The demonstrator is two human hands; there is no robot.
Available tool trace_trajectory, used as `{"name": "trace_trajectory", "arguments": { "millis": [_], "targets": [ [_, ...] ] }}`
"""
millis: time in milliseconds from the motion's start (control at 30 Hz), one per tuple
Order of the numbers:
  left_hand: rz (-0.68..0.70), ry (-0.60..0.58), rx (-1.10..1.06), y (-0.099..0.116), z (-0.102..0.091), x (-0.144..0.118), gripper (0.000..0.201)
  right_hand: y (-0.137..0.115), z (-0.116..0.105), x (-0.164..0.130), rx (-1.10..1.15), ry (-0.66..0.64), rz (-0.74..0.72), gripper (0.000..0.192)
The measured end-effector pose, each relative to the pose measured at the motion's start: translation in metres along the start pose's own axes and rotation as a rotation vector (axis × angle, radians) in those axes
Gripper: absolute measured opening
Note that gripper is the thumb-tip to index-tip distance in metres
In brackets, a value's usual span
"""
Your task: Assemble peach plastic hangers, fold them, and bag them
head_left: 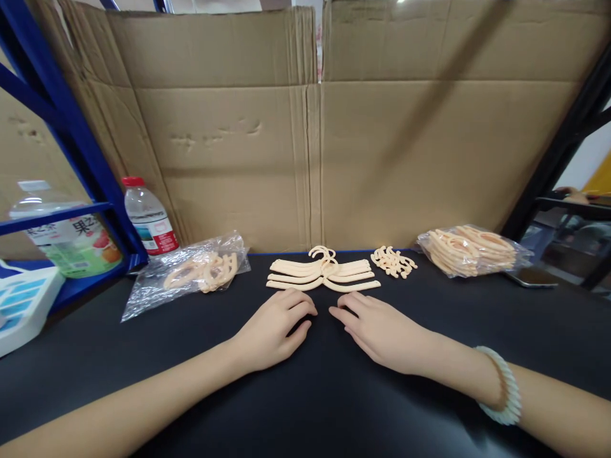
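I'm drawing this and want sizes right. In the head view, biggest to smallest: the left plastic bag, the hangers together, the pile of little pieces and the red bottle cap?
1. Left plastic bag
2. Hangers together
3. Pile of little pieces
4. Red bottle cap

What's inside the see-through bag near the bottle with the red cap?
The see-through bag holds pale, curved pieces that overlap. The top ones cover whatever is underneath, so I can't count them all.
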State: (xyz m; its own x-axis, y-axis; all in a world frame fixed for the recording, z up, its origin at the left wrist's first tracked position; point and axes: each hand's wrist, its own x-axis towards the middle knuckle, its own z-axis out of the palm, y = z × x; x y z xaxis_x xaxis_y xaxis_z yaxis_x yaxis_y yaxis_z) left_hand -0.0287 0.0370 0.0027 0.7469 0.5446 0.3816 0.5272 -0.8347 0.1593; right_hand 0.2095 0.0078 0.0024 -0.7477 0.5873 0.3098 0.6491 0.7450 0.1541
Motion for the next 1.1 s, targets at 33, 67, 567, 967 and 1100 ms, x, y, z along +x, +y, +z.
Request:
{"name": "trace_trajectory", "arguments": {
  "millis": [33, 67, 567, 967, 1100],
  "targets": [
    [-0.003, 0.002, 0.0, 0.0, 0.0, 0.0, 0.02, -0.001, 0.0, -0.001, -0.017, -0.007, -0.002, 0.037],
    [-0.007, 0.003, 0.001, 0.0, 0.0, 0.001, 0.02, -0.002, 0.0, -0.002, -0.029, -0.015, -0.003, 0.039],
    [-0.16, 0.036, 0.115, 0.003, -0.002, 0.0, 0.028, 0.001, -0.016, -0.008, 0.075, -0.148, 0.136, 0.044],
    [-0.147, 0.028, 0.092, 0.001, -0.001, -0.001, 0.028, 0.011, -0.014, -0.01, 0.147, -0.225, 0.229, 0.057],
    [-0.129, 0.042, 0.083, 0.001, -0.001, -0.001, 0.027, 0.012, -0.015, -0.01, 0.127, -0.258, 0.212, 0.057]
  ]
}}
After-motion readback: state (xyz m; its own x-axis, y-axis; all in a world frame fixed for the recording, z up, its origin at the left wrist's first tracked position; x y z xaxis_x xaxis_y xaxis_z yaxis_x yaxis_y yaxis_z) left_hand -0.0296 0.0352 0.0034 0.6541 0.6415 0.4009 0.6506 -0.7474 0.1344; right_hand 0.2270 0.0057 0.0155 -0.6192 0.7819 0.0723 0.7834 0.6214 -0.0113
